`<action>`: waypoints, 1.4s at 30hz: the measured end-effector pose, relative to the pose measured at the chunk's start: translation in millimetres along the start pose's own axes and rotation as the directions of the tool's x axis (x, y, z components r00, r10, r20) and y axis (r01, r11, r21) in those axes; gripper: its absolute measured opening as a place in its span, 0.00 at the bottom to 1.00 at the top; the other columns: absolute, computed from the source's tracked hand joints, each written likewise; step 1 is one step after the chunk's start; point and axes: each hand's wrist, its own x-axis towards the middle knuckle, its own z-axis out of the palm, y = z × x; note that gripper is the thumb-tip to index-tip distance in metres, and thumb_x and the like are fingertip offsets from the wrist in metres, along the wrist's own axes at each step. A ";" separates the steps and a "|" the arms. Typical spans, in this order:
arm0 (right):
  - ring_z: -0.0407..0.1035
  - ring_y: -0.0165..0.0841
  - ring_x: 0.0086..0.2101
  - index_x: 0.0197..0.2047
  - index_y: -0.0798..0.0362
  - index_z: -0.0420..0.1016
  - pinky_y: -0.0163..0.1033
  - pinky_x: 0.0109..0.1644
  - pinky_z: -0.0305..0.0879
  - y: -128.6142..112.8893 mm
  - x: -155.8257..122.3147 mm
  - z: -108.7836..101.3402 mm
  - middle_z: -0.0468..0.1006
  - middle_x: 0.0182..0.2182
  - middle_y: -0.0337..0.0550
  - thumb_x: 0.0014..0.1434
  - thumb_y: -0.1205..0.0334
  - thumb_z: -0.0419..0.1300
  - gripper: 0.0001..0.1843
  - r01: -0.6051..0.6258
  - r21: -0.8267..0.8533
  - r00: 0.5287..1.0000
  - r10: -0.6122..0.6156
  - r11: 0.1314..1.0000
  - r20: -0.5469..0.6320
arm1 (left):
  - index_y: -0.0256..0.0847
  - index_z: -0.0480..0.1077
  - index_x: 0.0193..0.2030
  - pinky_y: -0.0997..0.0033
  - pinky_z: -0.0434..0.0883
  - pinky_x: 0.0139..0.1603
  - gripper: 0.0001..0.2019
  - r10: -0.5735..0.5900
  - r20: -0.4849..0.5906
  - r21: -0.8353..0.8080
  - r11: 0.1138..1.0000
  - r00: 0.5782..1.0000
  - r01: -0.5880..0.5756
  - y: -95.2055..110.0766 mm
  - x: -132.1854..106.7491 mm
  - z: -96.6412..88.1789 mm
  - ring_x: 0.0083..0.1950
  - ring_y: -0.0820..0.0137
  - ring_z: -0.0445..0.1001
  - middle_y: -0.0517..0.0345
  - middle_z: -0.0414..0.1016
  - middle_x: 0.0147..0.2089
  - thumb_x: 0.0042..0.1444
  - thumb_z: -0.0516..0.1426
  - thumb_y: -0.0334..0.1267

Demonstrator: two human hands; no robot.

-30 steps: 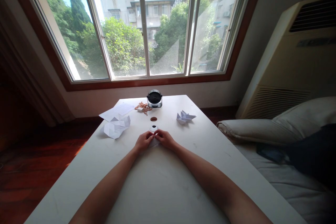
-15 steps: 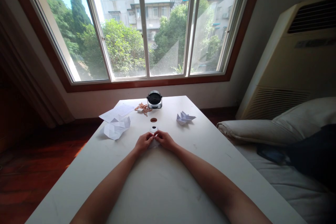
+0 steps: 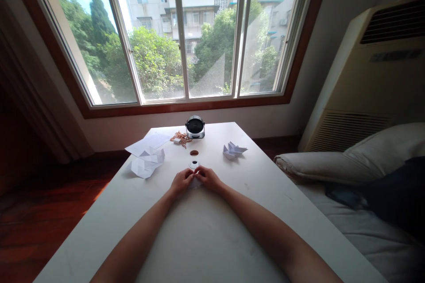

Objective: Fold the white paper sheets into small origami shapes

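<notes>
At the middle of the white table (image 3: 199,230), my left hand (image 3: 182,180) and my right hand (image 3: 208,177) meet over a small piece of white folded paper (image 3: 195,183). Both hands are closed, their fingertips pinching the paper from either side. Most of the paper is hidden by the fingers, so its folded shape cannot be made out. Just beyond the fingertips lies a round grommet cover (image 3: 194,164). To the right on the table rests a folded paper boat (image 3: 234,150). Partly folded white papers (image 3: 148,163) lie to the left.
A round dark mirror-like object on a stand (image 3: 195,127) is at the table's far end, beside a tangled orange cord (image 3: 181,139). A cable hole (image 3: 194,153) opens in the tabletop. Flat written sheets (image 3: 146,143) lie far left. A sofa (image 3: 315,168) borders the right.
Both hands stay in nearly the same place, still pinching the paper. The view has shifted very slightly; the other things have not moved.
</notes>
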 end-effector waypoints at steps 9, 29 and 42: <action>0.64 0.29 0.26 0.42 0.50 0.76 0.34 0.34 0.60 -1.1 -0.6 -0.4 0.75 0.26 0.35 0.62 0.55 0.59 0.09 -0.006 0.000 1.000 0.006 1.000 0.000 | 0.42 0.77 0.43 0.72 0.69 0.42 0.14 -0.007 -0.002 0.020 1.000 1.000 0.007 1.7 0.2 -0.1 0.39 0.67 0.76 0.57 0.80 0.39 0.61 0.54 0.46; 0.66 0.30 0.27 0.42 0.49 0.76 0.34 0.36 0.61 -1.8 -0.4 -0.3 0.76 0.27 0.35 0.62 0.57 0.59 0.08 -0.003 -0.033 1.000 0.003 0.999 0.008 | 0.42 0.77 0.43 0.72 0.69 0.41 0.14 -0.006 0.002 0.011 1.000 1.000 0.006 2.6 -0.7 -0.1 0.39 0.67 0.76 0.57 0.80 0.39 0.61 0.53 0.45; 0.65 0.30 0.27 0.43 0.50 0.76 0.34 0.35 0.60 -3.3 -0.8 -0.9 0.76 0.27 0.36 0.61 0.57 0.59 0.09 -0.022 -0.027 1.000 0.023 0.999 0.011 | 0.42 0.77 0.42 0.71 0.71 0.42 0.14 -0.045 -0.021 0.019 0.999 0.999 0.045 9.3 -1.6 -0.7 0.39 0.66 0.76 0.56 0.80 0.37 0.59 0.55 0.46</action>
